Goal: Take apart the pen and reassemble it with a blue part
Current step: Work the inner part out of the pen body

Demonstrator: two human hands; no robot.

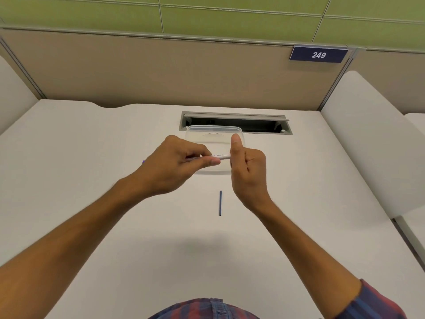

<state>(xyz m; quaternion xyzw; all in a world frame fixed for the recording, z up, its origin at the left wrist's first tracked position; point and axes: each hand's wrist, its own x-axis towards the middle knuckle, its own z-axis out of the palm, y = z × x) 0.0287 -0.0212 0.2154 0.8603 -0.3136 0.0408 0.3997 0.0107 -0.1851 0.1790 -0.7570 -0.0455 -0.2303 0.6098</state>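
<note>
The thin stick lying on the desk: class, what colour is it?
Dark blue; the thin stick shows in the head view.

White pen barrel held level above the desk, blue part lying loose below it.

The pen barrel (219, 156) is slim and white with small dark print along its side; it lies nearly horizontal — its right end tipped slightly up toward 3 o'clock — pinched between thumb and fingers of the left hand (174, 164), while the right hand (247, 168) meets its right end with thumb raised. The blue part (220, 203) — a thin, dark blue straight rod — lies flat on the white desk at about 6 o'clock from the barrel, pointing 12 to 6, touching neither hand.
</note>
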